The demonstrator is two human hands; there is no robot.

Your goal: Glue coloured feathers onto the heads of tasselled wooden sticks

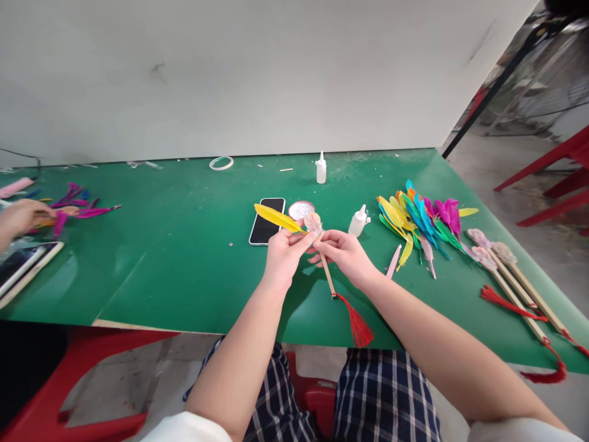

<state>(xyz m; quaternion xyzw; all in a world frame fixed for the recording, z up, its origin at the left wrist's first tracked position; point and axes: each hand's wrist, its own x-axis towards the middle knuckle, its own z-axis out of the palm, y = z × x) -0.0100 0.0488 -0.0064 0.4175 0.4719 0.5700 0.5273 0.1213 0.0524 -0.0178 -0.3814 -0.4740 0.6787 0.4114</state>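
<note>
Both of my hands meet over the table around a thin wooden stick [327,273] with a pale pink, flower-like head [313,223]. A red tassel [359,322] hangs from its lower end. My left hand [286,250] is closed, pinching a yellow feather [276,217] that points up and left beside the flower head. My right hand [345,253] is closed around the stick just below the head; some of its fingertips are hidden. Behind the hands are a phone [267,222] and a small round dish [301,209] of white stuff.
White squeeze bottles stand behind [321,169] and right [359,221] of my hands. Coloured feathers [421,215] and several tasselled sticks [515,285] lie at right. A tape roll [221,163] lies near the wall. At far left, another person's hand [25,218] works among magenta feathers [69,196].
</note>
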